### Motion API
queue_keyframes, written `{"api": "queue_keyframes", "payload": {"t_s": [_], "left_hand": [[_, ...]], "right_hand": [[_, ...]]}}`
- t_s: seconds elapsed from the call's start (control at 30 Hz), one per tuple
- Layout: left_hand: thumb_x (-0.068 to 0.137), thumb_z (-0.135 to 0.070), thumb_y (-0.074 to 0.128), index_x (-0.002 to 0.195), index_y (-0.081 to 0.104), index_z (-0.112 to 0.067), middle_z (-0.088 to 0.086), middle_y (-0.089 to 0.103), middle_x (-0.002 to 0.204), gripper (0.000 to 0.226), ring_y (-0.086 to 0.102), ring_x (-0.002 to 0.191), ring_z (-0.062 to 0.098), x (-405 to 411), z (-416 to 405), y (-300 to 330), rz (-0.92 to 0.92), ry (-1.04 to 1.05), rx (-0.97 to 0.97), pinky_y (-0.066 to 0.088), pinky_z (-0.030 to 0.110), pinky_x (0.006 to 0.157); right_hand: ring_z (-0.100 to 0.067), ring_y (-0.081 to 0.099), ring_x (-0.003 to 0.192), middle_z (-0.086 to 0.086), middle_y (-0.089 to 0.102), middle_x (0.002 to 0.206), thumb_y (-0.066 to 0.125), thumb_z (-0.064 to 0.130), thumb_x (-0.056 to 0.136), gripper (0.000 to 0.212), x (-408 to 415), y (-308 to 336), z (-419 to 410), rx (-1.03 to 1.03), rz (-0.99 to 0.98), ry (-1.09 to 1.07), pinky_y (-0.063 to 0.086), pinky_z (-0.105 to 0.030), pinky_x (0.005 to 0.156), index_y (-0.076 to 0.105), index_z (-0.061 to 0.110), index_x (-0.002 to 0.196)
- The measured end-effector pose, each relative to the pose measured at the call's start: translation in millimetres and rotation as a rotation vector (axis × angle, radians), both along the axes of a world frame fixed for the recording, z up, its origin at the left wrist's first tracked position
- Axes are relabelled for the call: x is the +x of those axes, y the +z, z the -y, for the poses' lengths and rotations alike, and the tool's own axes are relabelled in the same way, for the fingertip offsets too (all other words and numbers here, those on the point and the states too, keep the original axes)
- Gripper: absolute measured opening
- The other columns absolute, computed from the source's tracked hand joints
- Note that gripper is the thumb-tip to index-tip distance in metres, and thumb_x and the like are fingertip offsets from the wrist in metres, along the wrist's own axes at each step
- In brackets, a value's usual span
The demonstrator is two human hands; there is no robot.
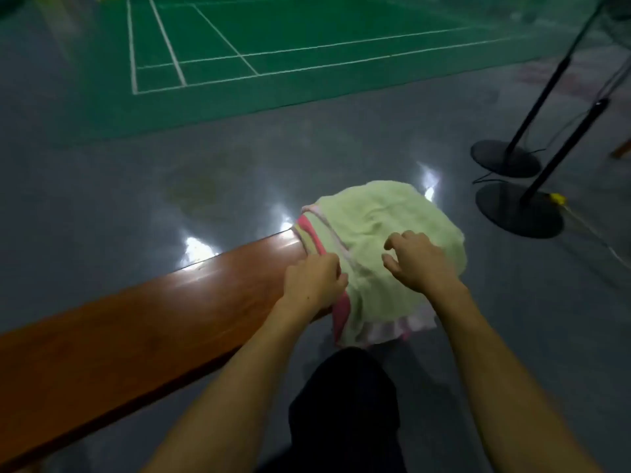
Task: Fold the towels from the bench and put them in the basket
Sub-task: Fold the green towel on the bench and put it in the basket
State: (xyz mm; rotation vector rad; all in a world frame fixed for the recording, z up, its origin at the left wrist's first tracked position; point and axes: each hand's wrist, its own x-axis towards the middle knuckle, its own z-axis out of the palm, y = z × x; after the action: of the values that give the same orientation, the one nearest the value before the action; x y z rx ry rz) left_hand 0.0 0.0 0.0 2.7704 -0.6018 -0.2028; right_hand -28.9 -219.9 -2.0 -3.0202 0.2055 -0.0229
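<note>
A pale green towel [382,216] with pink striped edges lies bunched over the right end of the brown wooden bench [153,315], its near edge hanging off the front. My left hand [312,281] pinches the towel's left edge where the pink band runs. Over the towel's middle is my right hand [418,259], its fingers loosely curled and holding nothing; I cannot tell whether it touches the cloth. No basket is in view.
Two black poles on round flat bases [505,158] [519,209] stand on the grey floor to the right, with a thin cord and a yellow bit beside them. A green court with white lines [273,46] lies beyond. My dark-trousered knee [345,404] is below the towel.
</note>
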Motion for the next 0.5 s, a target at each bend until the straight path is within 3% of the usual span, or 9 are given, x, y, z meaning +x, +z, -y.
{"api": "queue_keyframes", "payload": {"t_s": [0.1, 0.23, 0.3, 0.37, 0.5], "left_hand": [[0.099, -0.046, 0.053, 0.113, 0.063, -0.022, 0.006, 0.07, 0.117, 0.03, 0.066, 0.109, 0.035, 32, 45, -14, -0.061, 0.075, -0.052, 0.047, 0.042, 0.083], [0.1, -0.048, 0.058, 0.133, 0.048, -0.018, 0.011, 0.057, 0.133, 0.046, 0.061, 0.119, 0.037, 72, 88, -34, -0.026, 0.227, -0.103, 0.054, 0.049, 0.091], [0.098, -0.047, 0.062, 0.129, 0.049, -0.016, 0.013, 0.056, 0.13, 0.045, 0.061, 0.117, 0.039, 86, 97, -48, -0.027, 0.271, -0.113, 0.055, 0.049, 0.09], [0.097, -0.038, 0.068, 0.115, 0.062, -0.013, 0.012, 0.066, 0.117, 0.032, 0.066, 0.107, 0.038, 96, 100, -59, -0.021, 0.256, -0.162, 0.057, 0.047, 0.087], [0.089, -0.024, 0.079, 0.092, 0.082, -0.021, 0.0, 0.079, 0.096, 0.005, 0.072, 0.093, 0.023, 104, 80, -66, -0.014, 0.277, -0.419, 0.059, 0.039, 0.085]], "right_hand": [[-0.035, 0.051, 0.121, -0.012, 0.055, 0.138, 0.053, 0.04, 0.103, 0.044, 24, -16, 43, 0.041, -0.02, -0.1, 0.05, -0.048, 0.091, 0.052, 0.018, 0.141], [-0.039, 0.049, 0.126, -0.013, 0.05, 0.142, 0.051, 0.052, 0.103, 0.057, 52, -42, 72, 0.088, -0.104, -0.188, 0.046, -0.052, 0.098, 0.044, 0.02, 0.149], [-0.037, 0.053, 0.116, -0.011, 0.056, 0.13, 0.051, 0.058, 0.102, 0.048, 60, -57, 76, 0.04, -0.027, -0.19, 0.047, -0.049, 0.092, 0.058, 0.021, 0.132], [-0.033, 0.057, 0.104, -0.007, 0.062, 0.115, 0.056, 0.056, 0.101, 0.037, 67, -63, 76, 0.048, 0.083, -0.208, 0.048, -0.044, 0.084, 0.067, 0.022, 0.111], [-0.024, 0.061, 0.08, 0.001, 0.067, 0.092, 0.072, 0.042, 0.095, 0.025, 65, -62, 73, 0.084, 0.3, -0.211, 0.053, -0.036, 0.067, 0.078, 0.019, 0.088]]}}
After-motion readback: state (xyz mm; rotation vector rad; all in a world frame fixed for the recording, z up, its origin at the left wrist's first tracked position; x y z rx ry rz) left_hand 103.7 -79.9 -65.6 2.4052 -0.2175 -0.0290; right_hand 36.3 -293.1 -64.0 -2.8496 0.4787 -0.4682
